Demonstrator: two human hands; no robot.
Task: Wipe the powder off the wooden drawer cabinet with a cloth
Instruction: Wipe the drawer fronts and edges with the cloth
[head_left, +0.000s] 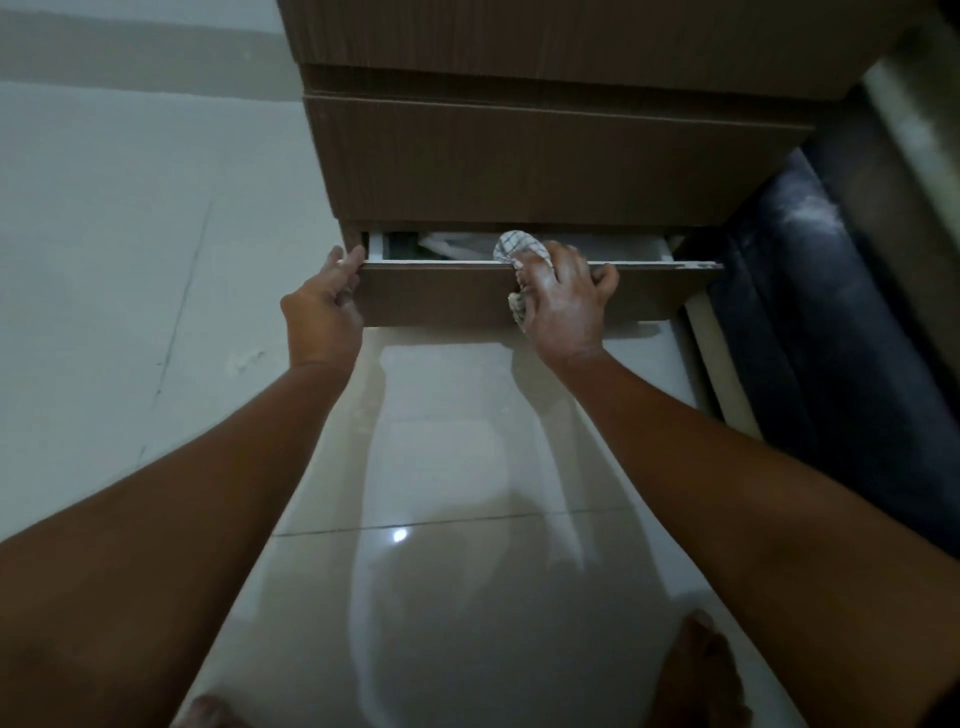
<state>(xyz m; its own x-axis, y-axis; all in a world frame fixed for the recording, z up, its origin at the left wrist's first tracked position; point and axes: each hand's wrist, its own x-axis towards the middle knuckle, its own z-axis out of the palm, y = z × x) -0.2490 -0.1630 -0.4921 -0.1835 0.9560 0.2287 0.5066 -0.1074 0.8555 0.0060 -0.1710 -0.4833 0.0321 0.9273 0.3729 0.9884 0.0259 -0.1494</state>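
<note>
The brown wooden drawer cabinet (545, 156) stands ahead of me, and its bottom drawer (441, 296) is pulled out a little. My left hand (324, 306) grips the drawer front's left end, thumb on the top edge. My right hand (563, 306) holds a white checked cloth (511, 249) against the top edge of the drawer front, right of its middle. The cloth sticks out above and below my fingers. White powder dusts my right hand and the drawer edge's right end (696, 266). Light-coloured items lie inside the drawer, mostly hidden.
A dark upholstered piece (841, 322) smeared with white powder stands close to the cabinet's right side. A pale wall (130, 234) is at the left. Glossy white floor tiles (467, 467) lie below, with my bare feet (701, 670) at the bottom edge.
</note>
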